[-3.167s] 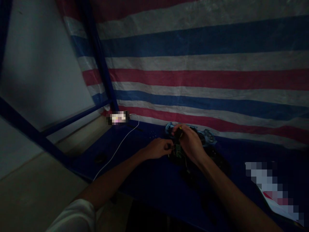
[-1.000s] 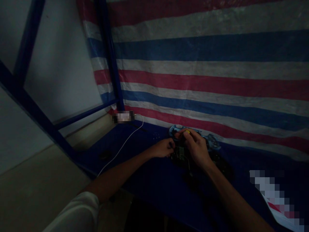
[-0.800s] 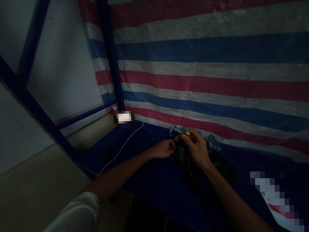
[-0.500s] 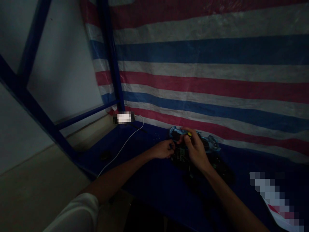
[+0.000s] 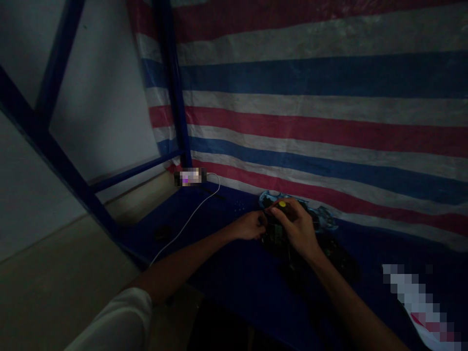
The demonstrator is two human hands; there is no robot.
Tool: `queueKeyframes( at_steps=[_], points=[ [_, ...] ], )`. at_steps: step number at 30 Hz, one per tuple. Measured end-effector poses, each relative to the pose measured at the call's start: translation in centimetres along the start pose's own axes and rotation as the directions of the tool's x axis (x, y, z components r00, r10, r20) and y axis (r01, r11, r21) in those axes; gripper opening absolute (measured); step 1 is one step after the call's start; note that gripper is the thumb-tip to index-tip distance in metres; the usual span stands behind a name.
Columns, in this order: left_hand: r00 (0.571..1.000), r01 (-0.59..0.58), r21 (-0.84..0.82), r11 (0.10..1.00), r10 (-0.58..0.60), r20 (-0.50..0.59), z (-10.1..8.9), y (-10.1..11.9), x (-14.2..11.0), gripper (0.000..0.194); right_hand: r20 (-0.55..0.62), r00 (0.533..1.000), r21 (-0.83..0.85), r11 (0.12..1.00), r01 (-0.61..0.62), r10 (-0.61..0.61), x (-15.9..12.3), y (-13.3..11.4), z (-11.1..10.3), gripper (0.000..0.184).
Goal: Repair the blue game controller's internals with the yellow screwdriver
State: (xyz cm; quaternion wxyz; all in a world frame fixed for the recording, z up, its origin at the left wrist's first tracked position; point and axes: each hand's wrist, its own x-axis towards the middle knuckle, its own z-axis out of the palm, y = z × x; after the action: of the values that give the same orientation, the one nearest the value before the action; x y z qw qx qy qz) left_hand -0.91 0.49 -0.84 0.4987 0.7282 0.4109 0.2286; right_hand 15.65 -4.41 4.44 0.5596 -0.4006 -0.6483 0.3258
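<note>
In the dim head view, a toy car's black chassis (image 5: pixel 272 239) with a green circuit board lies on the blue surface. Behind it rests a light-blue car body shell (image 5: pixel 327 217). My left hand (image 5: pixel 251 225) has its fingers curled round the chassis's left end; a small dark part shows at the fingertips. My right hand (image 5: pixel 298 224) is closed, thumb and fingers pinching a screwdriver (image 5: pixel 282 204) whose round yellow end faces up. The screwdriver's tip is hidden. A thin wire hangs below the right hand.
Small pale bits (image 5: pixel 239 208) lie left of the shell. A white cable (image 5: pixel 190 222) runs from a blurred device (image 5: pixel 190 176) at the back. A dark round object (image 5: pixel 163 233) sits on the left. Blue frame bars (image 5: pixel 66 156) and a striped sheet (image 5: pixel 310 107) border the surface.
My right hand has turned slightly, so the yellow end points more towards me, and its thumb has shifted left. The left hand stays at the chassis. The view has shifted slightly.
</note>
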Motion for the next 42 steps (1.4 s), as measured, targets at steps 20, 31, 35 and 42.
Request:
queueKeyframes(
  at_steps=[20, 31, 35, 42],
  points=[
    [0.999, 0.046, 0.038, 0.998, -0.045, -0.011, 0.1, 0.5, -0.2, 0.012, 0.147, 0.989, 0.025, 0.999, -0.028, 0.024, 0.5, -0.4, -2.3, 0.031],
    [0.999, 0.045, 0.027, 0.999, -0.045, -0.013, 0.1, 0.2, 0.0, 0.014, 0.079, 0.997, -0.078, 0.997, 0.028, -0.022, 0.4, -0.3, -2.4, 0.031],
    [0.999, 0.037, 0.038, 0.999, -0.036, -0.010, 0.1, 0.4, -0.1, 0.017, 0.031, 0.998, -0.166, 0.985, 0.052, -0.048, 0.4, -0.2, -2.2, 0.031],
    [1.000, 0.025, 0.027, 0.999, -0.025, -0.004, 0.1, 0.1, 0.0, 0.016, -0.028, 0.987, -0.358, 0.924, 0.137, -0.157, 0.4, 0.1, -1.6, 0.036]
  ],
)
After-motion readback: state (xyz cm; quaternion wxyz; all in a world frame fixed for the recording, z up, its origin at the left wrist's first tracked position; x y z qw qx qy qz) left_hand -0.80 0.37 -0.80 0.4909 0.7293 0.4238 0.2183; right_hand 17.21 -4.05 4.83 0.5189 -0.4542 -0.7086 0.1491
